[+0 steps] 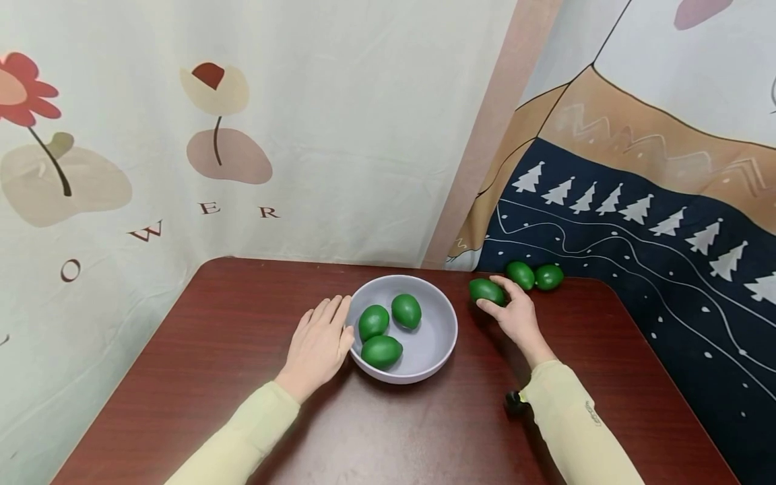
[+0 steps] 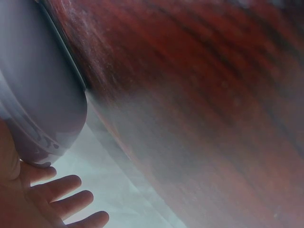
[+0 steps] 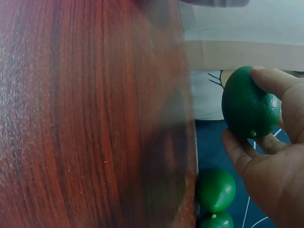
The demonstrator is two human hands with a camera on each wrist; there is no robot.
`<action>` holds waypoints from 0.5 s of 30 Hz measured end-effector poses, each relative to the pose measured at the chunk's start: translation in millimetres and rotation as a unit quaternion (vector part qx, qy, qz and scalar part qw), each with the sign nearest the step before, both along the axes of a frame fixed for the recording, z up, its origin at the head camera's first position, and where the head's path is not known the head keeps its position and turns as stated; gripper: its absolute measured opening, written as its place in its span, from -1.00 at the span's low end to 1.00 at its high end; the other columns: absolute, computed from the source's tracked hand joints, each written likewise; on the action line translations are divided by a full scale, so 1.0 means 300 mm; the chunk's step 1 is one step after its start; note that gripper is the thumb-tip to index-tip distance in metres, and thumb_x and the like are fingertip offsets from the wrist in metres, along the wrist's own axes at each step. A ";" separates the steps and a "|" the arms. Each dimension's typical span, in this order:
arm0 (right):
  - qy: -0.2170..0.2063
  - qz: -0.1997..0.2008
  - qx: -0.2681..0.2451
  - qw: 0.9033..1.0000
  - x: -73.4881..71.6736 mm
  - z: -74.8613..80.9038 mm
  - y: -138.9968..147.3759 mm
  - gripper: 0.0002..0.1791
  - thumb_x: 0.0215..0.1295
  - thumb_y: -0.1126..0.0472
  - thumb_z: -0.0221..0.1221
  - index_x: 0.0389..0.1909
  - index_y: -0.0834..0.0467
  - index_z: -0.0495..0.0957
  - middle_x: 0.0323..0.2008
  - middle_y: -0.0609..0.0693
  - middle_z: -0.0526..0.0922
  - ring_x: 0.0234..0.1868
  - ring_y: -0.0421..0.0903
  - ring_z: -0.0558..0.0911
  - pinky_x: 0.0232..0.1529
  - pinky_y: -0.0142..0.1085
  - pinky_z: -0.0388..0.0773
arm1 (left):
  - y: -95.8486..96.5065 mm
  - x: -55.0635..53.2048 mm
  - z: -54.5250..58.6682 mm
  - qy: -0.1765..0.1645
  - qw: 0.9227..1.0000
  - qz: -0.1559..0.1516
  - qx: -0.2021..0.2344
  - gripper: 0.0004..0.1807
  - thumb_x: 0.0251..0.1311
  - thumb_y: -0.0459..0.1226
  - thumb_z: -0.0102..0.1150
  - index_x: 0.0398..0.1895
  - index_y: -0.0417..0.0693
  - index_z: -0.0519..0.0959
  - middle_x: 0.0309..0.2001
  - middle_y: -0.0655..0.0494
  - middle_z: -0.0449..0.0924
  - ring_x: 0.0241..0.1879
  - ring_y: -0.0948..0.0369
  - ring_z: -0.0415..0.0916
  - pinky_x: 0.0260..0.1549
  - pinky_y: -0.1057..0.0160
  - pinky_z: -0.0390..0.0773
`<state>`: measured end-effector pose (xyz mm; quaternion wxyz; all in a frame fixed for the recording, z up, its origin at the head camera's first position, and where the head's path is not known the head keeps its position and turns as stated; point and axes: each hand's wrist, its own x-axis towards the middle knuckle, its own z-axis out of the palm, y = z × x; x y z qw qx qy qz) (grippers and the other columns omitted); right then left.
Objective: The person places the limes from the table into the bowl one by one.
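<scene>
My pale sleeves (image 1: 582, 421) cross the red-brown table (image 1: 418, 438); my right hand (image 1: 518, 315) grips a green lime (image 1: 487, 291) between two loose limes (image 1: 520, 275) and a lilac bowl (image 1: 446, 347). My left hand (image 1: 318, 343), fingers extended, touches the bowl's left side; three limes (image 1: 407, 311) lie inside.

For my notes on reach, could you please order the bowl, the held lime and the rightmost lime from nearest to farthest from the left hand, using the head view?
1. Bowl: close beside the left hand.
2. Held lime: right of the bowl, in the right hand.
3. Rightmost lime: farther right, at the back of the table.
</scene>
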<state>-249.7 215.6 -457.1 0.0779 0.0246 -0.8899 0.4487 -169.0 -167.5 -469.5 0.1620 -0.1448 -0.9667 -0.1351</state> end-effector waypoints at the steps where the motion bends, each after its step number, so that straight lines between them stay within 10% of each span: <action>1: 0.002 0.001 -0.002 1.000 0.002 0.002 -0.001 -0.35 0.28 0.25 0.40 0.38 0.23 0.46 0.33 0.32 0.48 0.20 0.26 0.49 0.26 0.12 0.42 | 0.000 0.000 0.000 0.000 1.000 0.000 0.000 -0.36 0.48 -0.08 -0.09 0.53 -0.18 0.33 0.43 -0.17 0.43 0.45 -0.15 0.33 0.40 -0.21 0.31; 15: 0.014 0.012 -0.003 1.000 0.033 0.040 -0.022 -0.36 0.30 0.22 0.39 0.38 0.21 0.47 0.30 0.31 0.49 0.14 0.22 0.51 0.15 0.06 0.48 | -0.001 0.002 -0.001 0.000 1.000 0.001 0.003 -0.36 0.48 -0.08 -0.08 0.53 -0.18 0.33 0.43 -0.16 0.43 0.45 -0.15 0.32 0.40 -0.20 0.30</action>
